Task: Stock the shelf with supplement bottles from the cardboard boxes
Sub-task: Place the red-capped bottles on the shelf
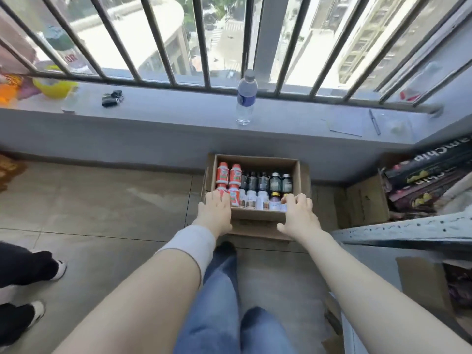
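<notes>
Jeans [222, 290] fill the bottom of my feed, and beyond them my left hand [215, 208] lies with fairly straight fingers on the near-left corner of the box [255, 159], over the orange bottles [226, 175], holding nothing. My right hand [300, 213] has its fingers bent over the near-right rim with the thumb splayed outside, and I cannot tell whether it grips the cardboard. White bottles [251, 199] stand between the hands with dark bottles [263, 181] behind, the box sitting on the tiles below the sill [166, 113], where a water bottle [246, 95] stands upright.
</notes>
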Tool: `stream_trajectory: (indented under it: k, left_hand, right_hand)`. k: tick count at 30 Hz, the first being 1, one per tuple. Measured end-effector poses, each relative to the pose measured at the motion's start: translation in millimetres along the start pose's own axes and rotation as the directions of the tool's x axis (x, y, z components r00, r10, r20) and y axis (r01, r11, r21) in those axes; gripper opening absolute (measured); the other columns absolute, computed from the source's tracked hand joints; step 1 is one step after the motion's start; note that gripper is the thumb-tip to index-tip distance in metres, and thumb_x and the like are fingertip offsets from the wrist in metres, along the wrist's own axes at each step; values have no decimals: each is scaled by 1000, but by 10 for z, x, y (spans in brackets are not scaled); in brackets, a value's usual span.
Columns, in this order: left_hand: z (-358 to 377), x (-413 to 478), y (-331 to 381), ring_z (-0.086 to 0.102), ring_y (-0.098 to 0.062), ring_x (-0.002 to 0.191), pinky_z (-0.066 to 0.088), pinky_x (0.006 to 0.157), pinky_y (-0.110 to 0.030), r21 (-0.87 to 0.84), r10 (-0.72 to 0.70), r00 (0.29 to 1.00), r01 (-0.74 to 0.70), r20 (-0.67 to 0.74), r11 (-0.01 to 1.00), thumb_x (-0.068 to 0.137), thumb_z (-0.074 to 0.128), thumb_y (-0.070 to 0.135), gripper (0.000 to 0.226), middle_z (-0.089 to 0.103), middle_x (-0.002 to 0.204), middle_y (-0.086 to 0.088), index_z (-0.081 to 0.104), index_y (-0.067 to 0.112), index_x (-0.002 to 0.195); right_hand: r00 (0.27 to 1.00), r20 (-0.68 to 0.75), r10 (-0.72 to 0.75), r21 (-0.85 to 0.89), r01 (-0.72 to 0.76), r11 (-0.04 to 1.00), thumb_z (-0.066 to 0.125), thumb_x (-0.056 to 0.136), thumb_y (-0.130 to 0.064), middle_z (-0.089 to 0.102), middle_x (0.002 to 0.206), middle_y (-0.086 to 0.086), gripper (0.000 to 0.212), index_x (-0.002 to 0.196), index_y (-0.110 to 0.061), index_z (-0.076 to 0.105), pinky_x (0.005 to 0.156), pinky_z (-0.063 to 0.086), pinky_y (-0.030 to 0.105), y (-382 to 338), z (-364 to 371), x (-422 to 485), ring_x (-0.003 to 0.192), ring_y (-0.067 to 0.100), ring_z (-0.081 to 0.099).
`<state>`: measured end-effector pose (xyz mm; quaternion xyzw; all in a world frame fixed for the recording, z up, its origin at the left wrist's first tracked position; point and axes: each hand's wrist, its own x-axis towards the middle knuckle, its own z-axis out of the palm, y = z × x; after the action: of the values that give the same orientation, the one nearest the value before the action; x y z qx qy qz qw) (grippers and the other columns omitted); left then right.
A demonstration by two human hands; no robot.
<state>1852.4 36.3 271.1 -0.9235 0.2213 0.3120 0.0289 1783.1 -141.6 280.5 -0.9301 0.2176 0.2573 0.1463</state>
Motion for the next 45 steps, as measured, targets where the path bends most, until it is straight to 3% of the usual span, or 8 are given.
stream_trajectory:
  k: [11, 15, 21, 26, 31, 37, 41, 45]
  left_hand:
    - [147, 1473, -228, 36, -27, 123, 40, 100, -39, -69, 3, 986, 9, 167, 998, 86, 58, 28, 59, 35, 133, -11, 28, 10, 133]
    - [540, 2416, -284, 38, -29, 121, 41, 98, -38, -116, -40, 996, 49, 85, 992, 88, 56, 29, 54, 38, 132, -13, 31, 9, 132]
    - [889, 3308, -259, 48, -30, 117, 43, 94, -35, -70, -94, 992, 88, -79, 994, 94, 50, 27, 39, 48, 127, -15, 40, 6, 126]
    - [1037, 3496, -125, 56, -28, 111, 46, 82, -33, -81, -143, 987, 137, -78, 987, 90, 57, 37, 50, 55, 121, -13, 38, 5, 124]
    - [1010, 3542, -87, 54, -27, 114, 45, 87, -32, -177, -215, 976, 204, -41, 963, 82, 66, 44, 64, 53, 124, -13, 41, 3, 124]
    - [805, 3368, -131, 54, -27, 110, 45, 92, -35, -507, -259, 963, 258, 70, 822, 73, 75, 43, 54, 55, 118, -11, 58, 12, 114]
    - [422, 3076, -100, 61, -19, 104, 49, 92, -34, -684, -181, 970, 242, 161, 688, 71, 78, 38, 51, 66, 110, -1, 59, 14, 111]
    - [-116, 2594, 18, 61, -13, 98, 49, 88, -29, -795, 11, 980, 156, 200, 586, 75, 77, 30, 45, 62, 106, 5, 52, 19, 110]
  right_hand:
    - [962, 271, 31, 134, -70, 989, 66, 80, -30, 33, 131, 11, 60, 128, -14, 34, 95, 42, 38, -324, 401, 1333, 126, 29, 32]
    - [946, 324, 0, 167, -57, 984, 65, 80, -28, 35, 131, 11, 60, 129, -14, 35, 99, 37, 36, -299, 1043, 2082, 126, 29, 32]
    - [940, 335, 66, 342, -186, 921, 61, 79, -54, 47, 127, 8, 67, 127, -11, 42, 95, 43, 37, -378, 1877, 2693, 120, 25, 45]
    - [943, 315, 111, 381, -233, 895, 64, 73, -59, 51, 121, 8, 72, 120, -9, 44, 90, 46, 40, -523, 2137, 2740, 115, 26, 49]
    - [914, 370, 166, 491, -344, 801, 70, 72, -47, 52, 118, 8, 64, 116, -5, 50, 85, 45, 34, -566, 2168, 2785, 111, 25, 53]
    - [890, 435, 136, 607, -401, 686, 76, 70, -32, 68, 97, 2, 30, 89, -14, 62, 77, 51, 31, -222, 1894, 2636, 90, 17, 63]
    - [894, 422, 149, 660, -416, 626, 76, 73, -33, 61, 110, 1, 52, 114, -10, 54, 79, 39, 25, 141, 1498, 2360, 98, 15, 55]
    - [899, 404, 169, 771, -434, 467, 76, 75, -26, 58, 117, 1, 59, 123, -10, 47, 89, 41, 27, 378, 1024, 1914, 104, 13, 54]
